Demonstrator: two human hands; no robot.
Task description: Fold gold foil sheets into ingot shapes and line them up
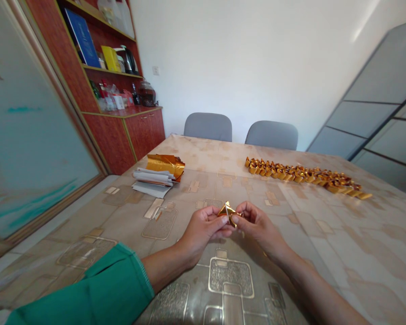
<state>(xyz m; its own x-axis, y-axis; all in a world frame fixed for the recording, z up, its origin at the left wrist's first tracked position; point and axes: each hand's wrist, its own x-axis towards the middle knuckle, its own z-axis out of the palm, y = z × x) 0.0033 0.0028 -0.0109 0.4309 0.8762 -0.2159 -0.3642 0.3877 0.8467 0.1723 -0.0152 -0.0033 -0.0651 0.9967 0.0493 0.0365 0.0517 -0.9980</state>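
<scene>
A small piece of folded gold foil paper [227, 209] is held between my two hands above the table, its top edge coming to a point. My left hand [206, 225] pinches it from the left with thumb and fingers. From the right, my right hand [257, 223] grips its lower right part, thumb pressed on the near side. The fingers hide part of the foil. Beyond my left hand lies a stack of gold foil sheets [164, 163], with white-backed sheets [153, 177] in front. Rows of folded gold foil pieces [301, 174] stretch along the far right.
A patterned covering lies over the table [328, 253]. Two grey chairs [208, 125] stand at its far side by the white wall. A red-brown cabinet [144, 131] with bottles and a kettle [130, 61] is at the left, near a frosted glass door [30, 122].
</scene>
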